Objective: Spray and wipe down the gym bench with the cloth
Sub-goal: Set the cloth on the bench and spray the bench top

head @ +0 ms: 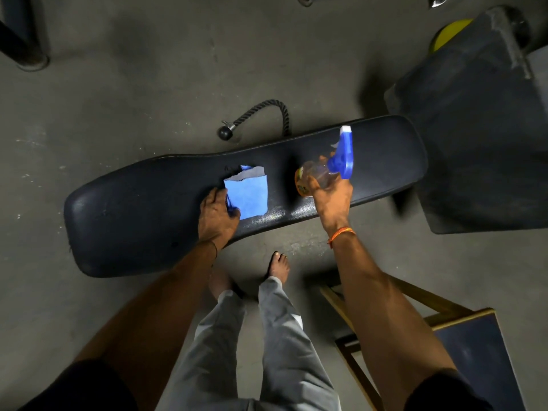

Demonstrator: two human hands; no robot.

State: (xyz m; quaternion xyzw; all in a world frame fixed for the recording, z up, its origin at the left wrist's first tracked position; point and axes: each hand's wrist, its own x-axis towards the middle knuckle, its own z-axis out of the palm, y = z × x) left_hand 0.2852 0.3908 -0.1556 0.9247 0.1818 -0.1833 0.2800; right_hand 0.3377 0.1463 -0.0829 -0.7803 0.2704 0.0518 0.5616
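Observation:
A long black padded gym bench runs across the middle of the view, slanting up to the right. A blue cloth lies flat on its centre, with a torn patch of upholstery just above it. My left hand grips the cloth's left edge against the pad. My right hand holds a clear orange-tinted spray bottle tilted over the right half of the bench. Its blue trigger head points away from me.
A black rope attachment with a ball end lies on the concrete floor behind the bench. A dark padded seat block stands at the right, a yellow object behind it. A wooden-framed stool is at lower right. My bare feet stand before the bench.

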